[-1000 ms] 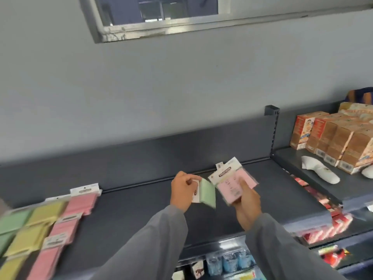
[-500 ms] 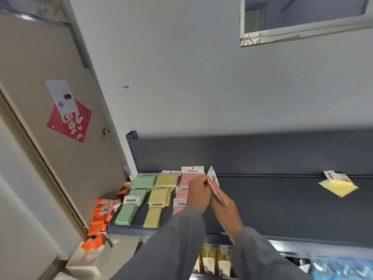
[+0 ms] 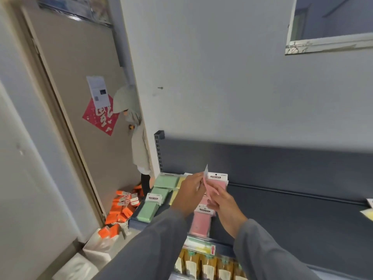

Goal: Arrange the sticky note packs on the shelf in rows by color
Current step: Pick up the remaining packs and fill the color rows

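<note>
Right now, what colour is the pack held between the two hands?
Pink; the head view shows the held pack edge-on.

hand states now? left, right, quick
Left hand: pinching the pink sticky note pack near its top.
Right hand: gripping the same pack lower down.

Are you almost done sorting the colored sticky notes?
Partly. Green packs, yellow packs and pink packs already lie in color rows on the shelf. Both hands, left hand and right hand, hold a pink pack above the pink row. A loose yellow pack waits at right.
</note>
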A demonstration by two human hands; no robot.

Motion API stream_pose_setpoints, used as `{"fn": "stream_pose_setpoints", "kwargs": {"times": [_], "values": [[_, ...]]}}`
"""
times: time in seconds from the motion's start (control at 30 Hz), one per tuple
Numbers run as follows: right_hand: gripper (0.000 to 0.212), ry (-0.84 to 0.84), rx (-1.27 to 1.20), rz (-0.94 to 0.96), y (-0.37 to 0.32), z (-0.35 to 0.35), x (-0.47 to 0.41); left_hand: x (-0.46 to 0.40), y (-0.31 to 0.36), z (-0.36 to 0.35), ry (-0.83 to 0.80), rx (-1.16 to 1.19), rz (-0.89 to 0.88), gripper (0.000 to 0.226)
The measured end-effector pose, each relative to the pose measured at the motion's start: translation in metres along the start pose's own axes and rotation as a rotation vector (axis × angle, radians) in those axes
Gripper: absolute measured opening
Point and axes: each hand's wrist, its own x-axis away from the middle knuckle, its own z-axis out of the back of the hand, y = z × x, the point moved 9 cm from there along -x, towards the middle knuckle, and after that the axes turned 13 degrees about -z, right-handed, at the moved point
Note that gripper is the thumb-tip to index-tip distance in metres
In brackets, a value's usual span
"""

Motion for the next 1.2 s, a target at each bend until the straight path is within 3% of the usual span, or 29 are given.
{"fn": "stream_pose_setpoints", "kwargs": {"times": [0.23,0.43,0.57,0.87,1.03,1.13,1.2], "values": [[0.046,-0.036,0.091,-0.071,0.005,0.018,-0.031,-0.004,-0.027,-0.012,-0.064,0.102,-0.003,0.024],[0.052,0.304,0.078,-0.010,-0.006,0.068,-0.062,-0.022,-0.074,-0.008,-0.120,0.038,0.033,0.053],[0.054,0.467,0.112,-0.026,0.005,0.081,-0.085,-0.026,-0.118,-0.005,-0.196,0.043,0.027,0.060],[0.052,0.590,0.259,0.044,-0.015,0.057,-0.141,-0.026,-0.174,0.019,-0.143,0.134,0.029,0.053],[0.054,0.676,0.683,-0.107,-0.005,0.069,-0.179,-0.025,-0.196,0.036,-0.021,0.167,0.119,0.046],[0.037,0.794,1.007,-0.266,0.003,0.077,-0.186,-0.023,-0.211,0.041,0.041,0.208,0.184,0.043],[0.041,0.893,1.220,-0.280,-0.002,0.073,-0.178,-0.019,-0.219,0.040,0.067,0.250,0.223,0.041]]}}
